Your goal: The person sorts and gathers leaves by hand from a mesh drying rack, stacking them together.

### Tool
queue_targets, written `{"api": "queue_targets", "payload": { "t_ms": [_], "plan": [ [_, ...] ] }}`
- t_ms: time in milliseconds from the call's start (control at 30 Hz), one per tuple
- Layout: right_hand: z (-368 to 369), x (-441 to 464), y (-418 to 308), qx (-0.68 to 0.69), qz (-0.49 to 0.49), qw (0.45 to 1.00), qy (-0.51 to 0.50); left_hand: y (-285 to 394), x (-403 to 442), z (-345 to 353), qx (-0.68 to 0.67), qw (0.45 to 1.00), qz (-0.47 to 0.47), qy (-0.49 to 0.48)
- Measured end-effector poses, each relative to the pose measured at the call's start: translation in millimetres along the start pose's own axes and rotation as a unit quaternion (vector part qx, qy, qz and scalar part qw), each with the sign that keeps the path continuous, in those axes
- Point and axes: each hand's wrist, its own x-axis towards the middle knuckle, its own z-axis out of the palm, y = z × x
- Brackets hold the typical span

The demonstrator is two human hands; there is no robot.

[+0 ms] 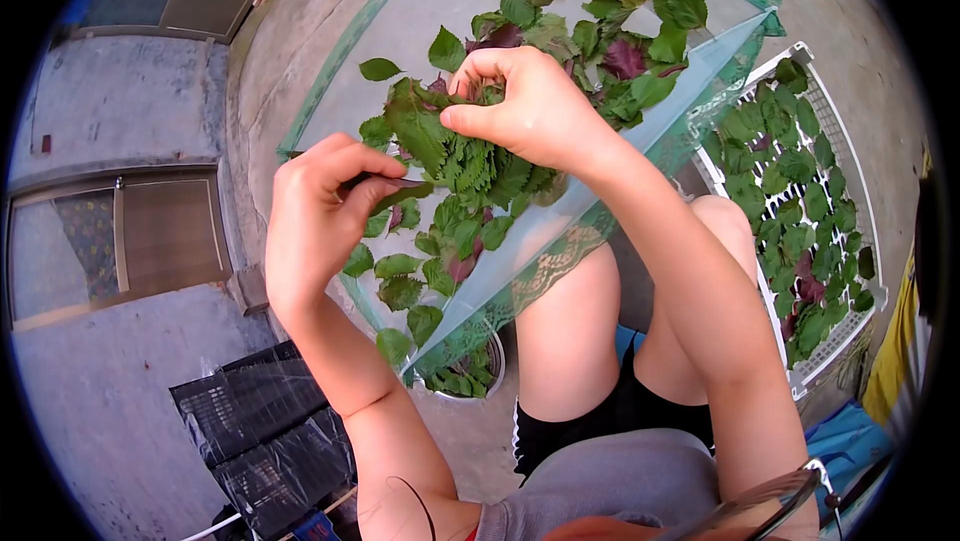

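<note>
My left hand (318, 203) pinches a dark perilla leaf (412, 188) between thumb and fingertips. A little to its right, my right hand (540, 106) is closed around a thick bunch of green perilla leaves (468, 163), with thumb and fingers curled over the top. Both hands are above a translucent mesh food cover (385, 36) with a green lace edge. Loose leaves, mostly green and some purple, are scattered over the mesh, such as a purple leaf (625, 58) on its far side. My right fingers partly hide the bunch.
On the right lies a white plastic rack (868, 241) spread with perilla leaves. A white bowl (498, 366) of leaves sits partly beneath the cover's near edge. Black plastic-wrapped crates (265, 431) stand at lower left, by a wall (120, 106). My knees are under the cover's edge.
</note>
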Motion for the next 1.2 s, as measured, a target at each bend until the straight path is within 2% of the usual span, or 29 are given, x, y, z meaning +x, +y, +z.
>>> {"api": "queue_targets", "payload": {
  "t_ms": [67, 100, 133, 167, 233, 367, 433, 667, 733, 767, 867, 900, 967, 1000, 1033, 1100, 1200],
  "plan": [
    [4.6, -0.8, 3.7, 0.016, -0.025, 1.0, -0.008, 1.7, 4.6, 9.0, 0.004, 1.0, -0.011, -0.024],
    [5.5, -1.0, 4.5, 0.031, -0.05, 0.998, -0.013, 2.3, 8.0, 13.8, -0.021, 0.998, -0.046, -0.026],
    [3.7, -1.8, 1.0, 0.011, -0.031, 0.999, -0.03, 1.2, 10.9, 16.9, -0.047, 0.995, -0.08, -0.028],
    [3.9, -2.5, -0.2, 0.009, -0.032, 0.999, -0.031, -3.0, 12.8, 19.5, -0.048, 0.995, -0.079, -0.026],
    [4.4, -4.2, -1.1, -0.008, -0.063, 0.998, -0.023, -11.9, 15.5, 25.6, -0.123, 0.992, -0.019, 0.0],
    [1.0, -5.4, -4.5, 0.004, -0.055, 0.997, -0.06, -14.8, 17.9, 28.7, -0.096, 0.995, -0.015, 0.034],
    [-0.6, -5.1, -3.9, 0.031, -0.058, 0.994, -0.086, -12.6, 16.1, 30.8, -0.162, 0.983, -0.028, 0.088],
    [-4.3, -8.1, -11.5, 0.102, -0.051, 0.983, -0.147, -14.5, 10.4, 35.8, -0.118, 0.987, -0.001, 0.109],
    [-5.3, -9.6, -15.8, 0.147, -0.044, 0.977, -0.146, -17.4, 6.6, 42.2, -0.363, 0.927, -0.064, 0.071],
    [-5.5, -9.7, -17.1, 0.145, -0.045, 0.977, -0.148, -17.3, 5.1, 46.0, -0.364, 0.926, -0.063, 0.074],
    [-4.4, -10.0, -18.5, 0.187, -0.045, 0.972, -0.135, -19.5, -2.3, 61.5, -0.542, 0.833, -0.093, 0.067],
    [-2.6, -10.0, -16.7, 0.182, -0.055, 0.972, -0.14, -19.2, -7.0, 65.3, -0.544, 0.831, -0.091, 0.07],
    [-1.3, -11.6, -17.8, 0.172, -0.061, 0.972, -0.15, -10.1, -17.9, 72.9, -0.688, 0.702, -0.183, 0.022],
    [-0.7, -12.9, -19.7, 0.149, -0.05, 0.975, -0.156, -12.2, -23.7, 80.5, -0.711, 0.675, -0.198, 0.011],
    [0.1, -13.9, -21.5, 0.126, -0.039, 0.978, -0.163, -5.8, -27.3, 82.5, -0.716, 0.67, -0.197, 0.014],
    [4.2, -15.4, -17.1, 0.087, -0.05, 0.981, -0.164, 11.7, -33.2, 86.0, -0.687, 0.673, -0.263, 0.072],
    [5.7, -17.6, -16.1, 0.07, -0.061, 0.982, -0.164, 15.9, -39.5, 99.6, -0.679, 0.692, -0.219, 0.112]
  ]
}}
